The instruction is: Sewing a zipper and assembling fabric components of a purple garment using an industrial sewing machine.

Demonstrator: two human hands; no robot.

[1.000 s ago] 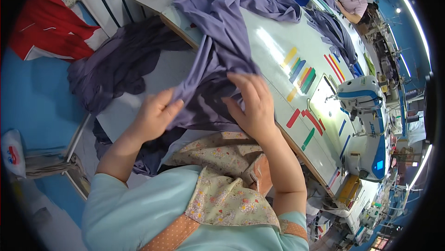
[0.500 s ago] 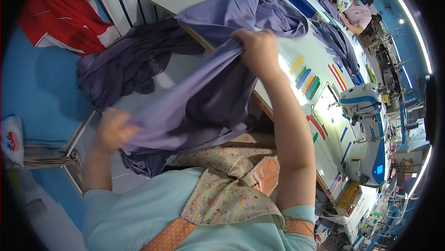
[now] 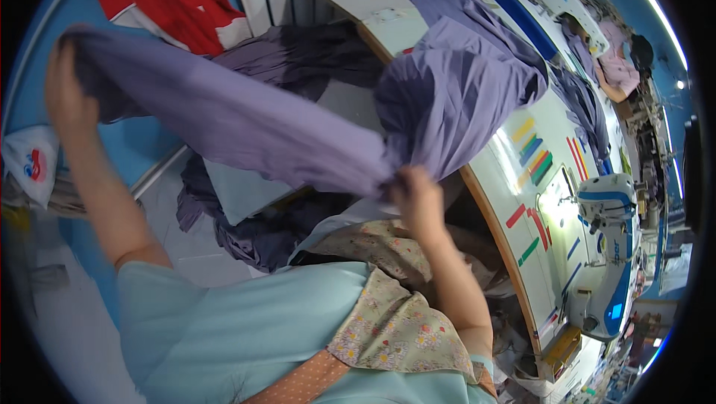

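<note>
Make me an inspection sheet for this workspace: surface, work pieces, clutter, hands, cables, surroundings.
Surface: white table with a curved-looking brown edge; a white and blue sewing machine stands on it.
Work pieces: purple cloth spans between the hands; more purple fabric lies bunched on the table.
Clutter: coloured strips on the table near the machine; dark cloth heaped left of the table.
Hands: left hand, blurred, has a grip on the cloth's far end; right hand grips its gathered part.
Cables: nothing seen clearly; the background is too small to tell.
Surroundings: red and white garment, white bag, another person nearby.
</note>
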